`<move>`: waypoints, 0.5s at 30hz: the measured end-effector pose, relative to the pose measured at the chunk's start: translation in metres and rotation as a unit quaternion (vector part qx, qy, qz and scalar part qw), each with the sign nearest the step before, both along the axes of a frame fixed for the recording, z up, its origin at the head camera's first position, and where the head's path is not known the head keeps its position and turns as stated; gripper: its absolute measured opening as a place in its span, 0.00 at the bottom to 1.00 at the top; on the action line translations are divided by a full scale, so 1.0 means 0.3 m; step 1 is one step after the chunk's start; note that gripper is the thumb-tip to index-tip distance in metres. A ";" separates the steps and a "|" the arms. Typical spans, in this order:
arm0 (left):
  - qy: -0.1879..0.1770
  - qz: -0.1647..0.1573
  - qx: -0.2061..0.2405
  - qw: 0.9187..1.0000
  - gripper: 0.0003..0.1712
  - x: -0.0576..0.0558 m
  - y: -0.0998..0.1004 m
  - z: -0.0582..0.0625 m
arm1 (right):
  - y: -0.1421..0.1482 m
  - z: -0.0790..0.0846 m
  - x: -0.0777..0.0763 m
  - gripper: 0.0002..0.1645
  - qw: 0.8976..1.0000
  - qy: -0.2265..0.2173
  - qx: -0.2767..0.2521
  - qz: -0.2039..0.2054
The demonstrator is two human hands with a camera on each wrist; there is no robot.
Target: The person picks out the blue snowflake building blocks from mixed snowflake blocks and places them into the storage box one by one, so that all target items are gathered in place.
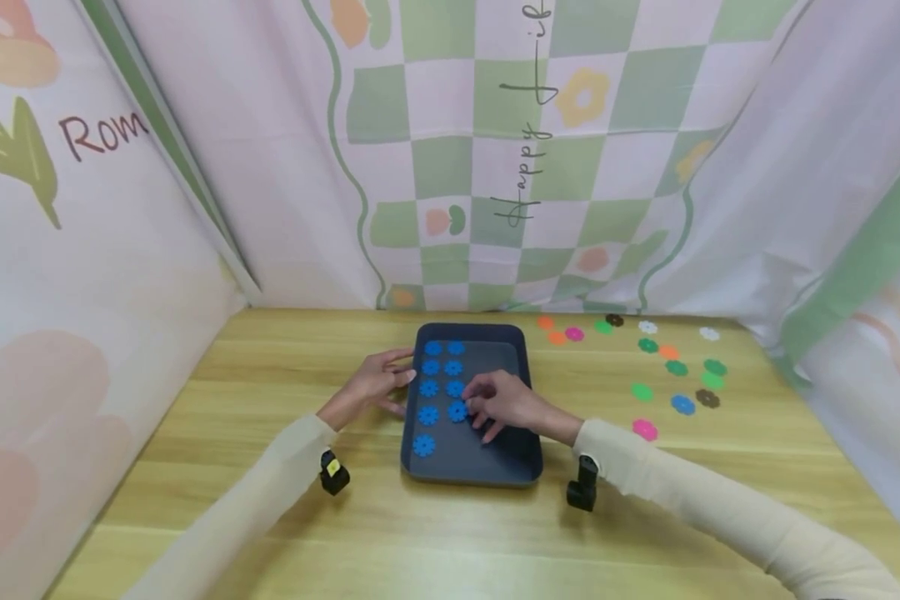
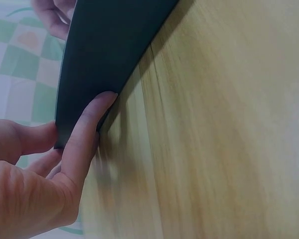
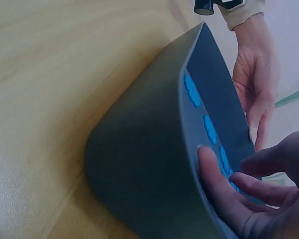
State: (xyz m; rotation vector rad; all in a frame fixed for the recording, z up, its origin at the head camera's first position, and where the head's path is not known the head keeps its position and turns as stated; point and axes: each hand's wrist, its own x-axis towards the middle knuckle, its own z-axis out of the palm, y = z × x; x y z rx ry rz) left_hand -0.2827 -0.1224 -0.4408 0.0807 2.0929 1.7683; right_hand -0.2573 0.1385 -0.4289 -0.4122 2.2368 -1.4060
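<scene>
A dark grey tray (image 1: 495, 475) stands on the wooden table. Two columns of blue flower-shaped discs (image 1: 423, 445) lie along its left side. My left hand (image 1: 375, 382) rests against the tray's left side; in the left wrist view, one finger (image 2: 97, 107) presses the outer wall (image 2: 109, 45) and another touches near the rim. Inside the tray, my right hand (image 1: 506, 402) bends over the right column, its fingertips at a blue disc (image 1: 457, 411). From the right wrist, its fingers (image 3: 261, 189) look spread, with nothing visible gripped between them; they partly hide the discs.
Loose flower discs in several colours are scattered on the table right of the tray, among them a pink disc (image 1: 645, 429), a blue disc (image 1: 682, 405) and a brown disc (image 1: 708, 398). A patterned curtain (image 1: 495, 167) hangs behind the table.
</scene>
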 end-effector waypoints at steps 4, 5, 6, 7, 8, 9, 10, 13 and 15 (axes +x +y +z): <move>0.000 0.003 -0.003 1.000 0.32 0.000 0.004 0.001 | 0.012 0.004 -0.002 0.11 0.999 0.035 0.028 0.010; -0.001 0.003 -0.004 1.000 0.32 -0.001 0.004 0.001 | 0.017 0.005 -0.003 0.11 0.998 0.044 0.034 0.016; -0.001 0.003 -0.005 1.000 0.32 -0.001 0.004 0.000 | 0.023 0.006 -0.005 0.12 0.998 0.054 0.036 0.022; -0.001 0.003 -0.005 1.000 0.32 -0.002 0.004 0.000 | 0.031 0.007 -0.006 0.12 0.997 0.063 0.036 0.027; -0.003 0.003 -0.006 1.000 0.32 -0.002 0.003 0.001 | 0.039 0.009 -0.008 0.12 0.996 0.071 0.034 0.032; -0.004 0.003 -0.006 1.000 0.32 -0.002 0.003 0.000 | 0.048 0.011 -0.010 0.13 0.996 0.079 0.031 0.036; -0.004 0.001 -0.007 1.000 0.32 -0.003 0.002 -0.001 | 0.058 0.013 -0.014 0.13 0.995 0.087 0.026 0.039; -0.006 0.000 -0.007 1.000 0.32 -0.004 0.000 -0.001 | 0.088 0.026 -0.021 0.15 0.993 0.109 0.006 0.042; -0.005 0.000 -0.007 1.000 0.32 -0.004 -0.001 -0.002 | 0.105 0.036 -0.024 0.15 0.992 0.118 -0.004 0.038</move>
